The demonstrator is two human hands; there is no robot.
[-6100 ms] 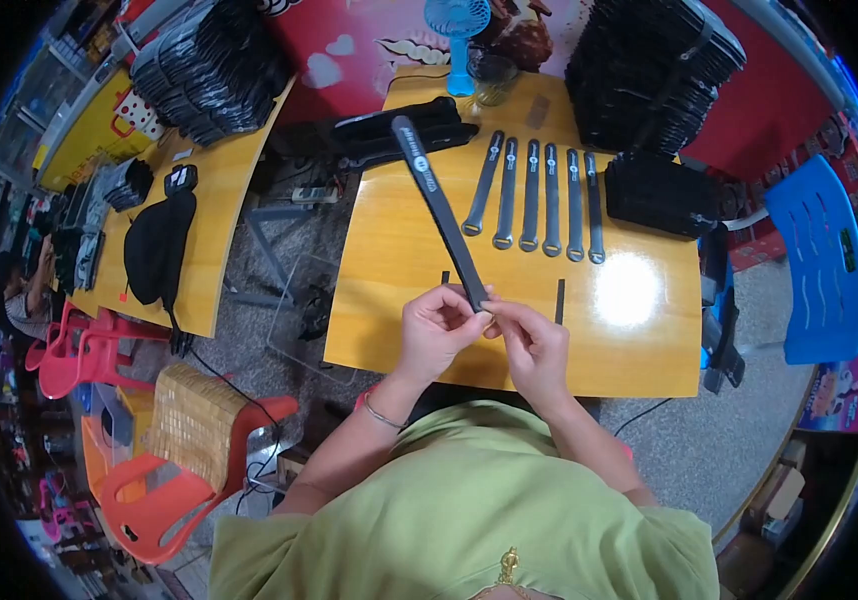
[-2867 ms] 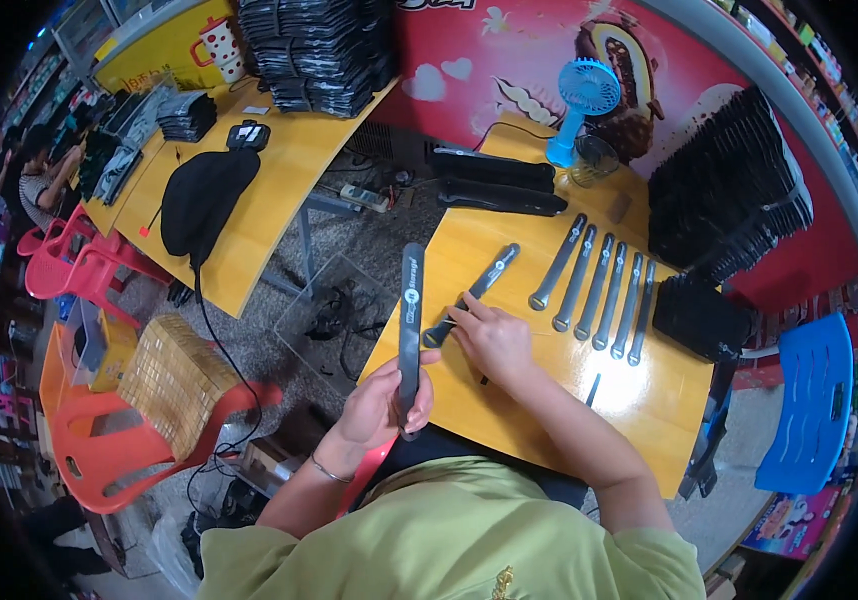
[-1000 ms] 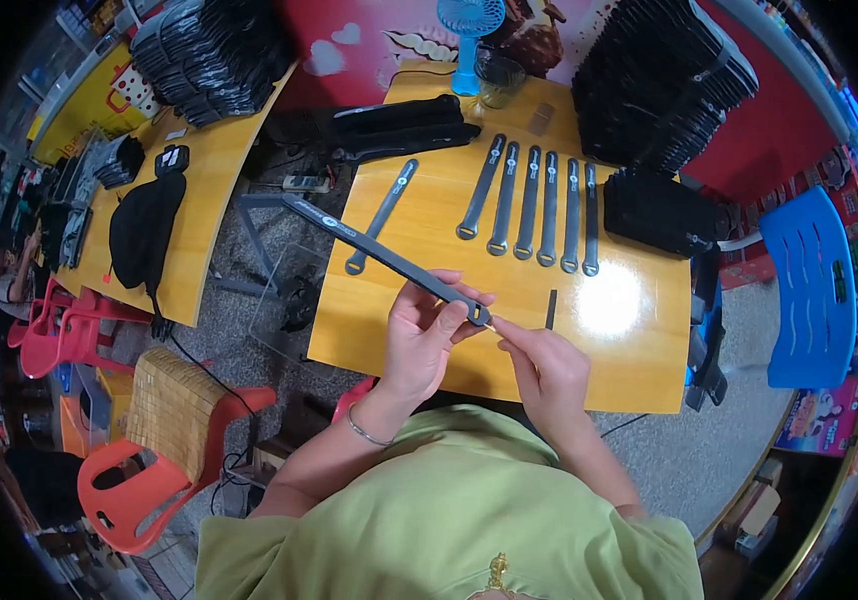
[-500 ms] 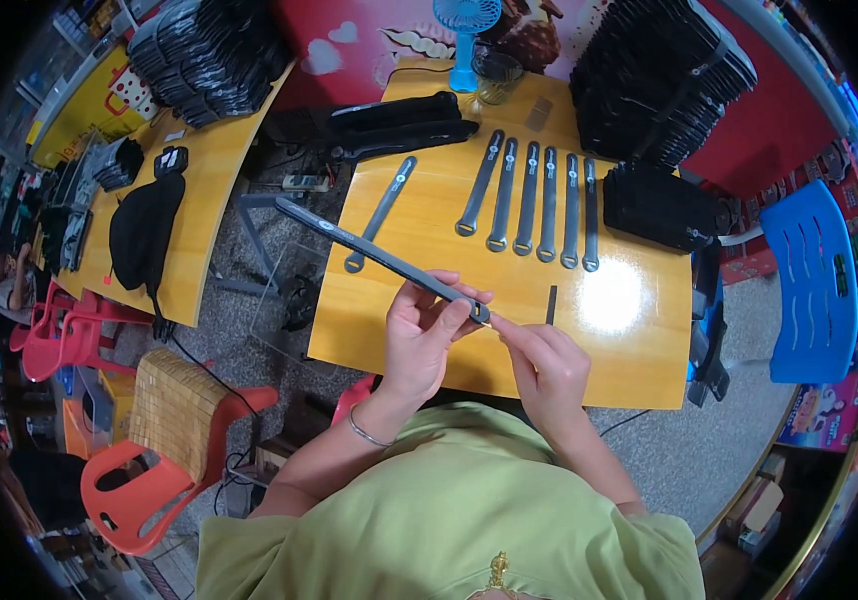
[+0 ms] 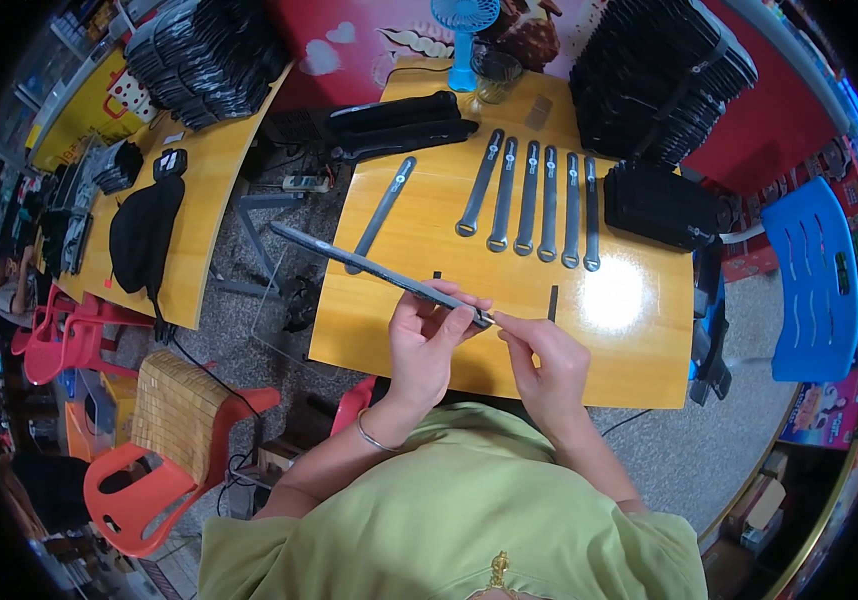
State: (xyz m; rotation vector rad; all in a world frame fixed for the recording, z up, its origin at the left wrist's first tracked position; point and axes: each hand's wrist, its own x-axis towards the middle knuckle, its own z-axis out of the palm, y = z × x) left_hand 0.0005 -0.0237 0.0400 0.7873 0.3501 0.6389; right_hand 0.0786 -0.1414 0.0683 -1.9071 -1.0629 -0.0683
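Note:
A long dark-grey strap [image 5: 349,258] slants up to the left over the table, its buckle end toward me. My left hand [image 5: 419,355] is closed round it near that end, thumb on top. At the very tip, my right hand [image 5: 552,362] pinches with thumb and forefinger; anything small between them is hidden. Beyond, several similar straps [image 5: 530,200] lie side by side, each with a ring-like end toward me. A single strap [image 5: 386,210] lies apart to their left, partly under the held one. A short dark strip [image 5: 553,302] rests beyond my right hand.
On the wooden table [image 5: 629,370] are black folded items [image 5: 399,125], a blue fan [image 5: 462,50], a glass [image 5: 496,77], a tall black stack [image 5: 659,85] and a lower black stack [image 5: 661,207]. A blue chair [image 5: 811,285] stands right, an orange chair [image 5: 169,480] left.
The held strap has turned so its edge shows more, and its far end has dropped slightly. My right fingertips stay at the buckle end.

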